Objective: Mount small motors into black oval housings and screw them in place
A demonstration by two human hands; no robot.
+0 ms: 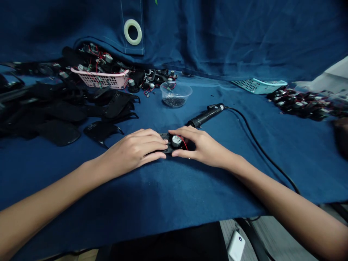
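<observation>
A black plastic part (pixel 169 148) lies on the blue cloth between my two hands. On its right side sits a round silver motor (pixel 176 141) with a red wire. My left hand (pixel 144 148) covers the left end of the part, fingers closed together over it. Thumb and fingers of my right hand (pixel 191 143) grip around the motor end from above and below. Just behind my right hand, a black electric screwdriver (pixel 207 115) rests on the cloth, its cable running off to the right. A clear bowl (pixel 175 95) of small dark screws stands behind the part.
Black shells (pixel 59 127) are piled at the left. A pink basket (pixel 104 79) of wired parts stands at the back left, a teal basket (pixel 258 86) at the back right beside more wired parts (pixel 304 103). Blue cloth (pixel 231 36) hangs behind.
</observation>
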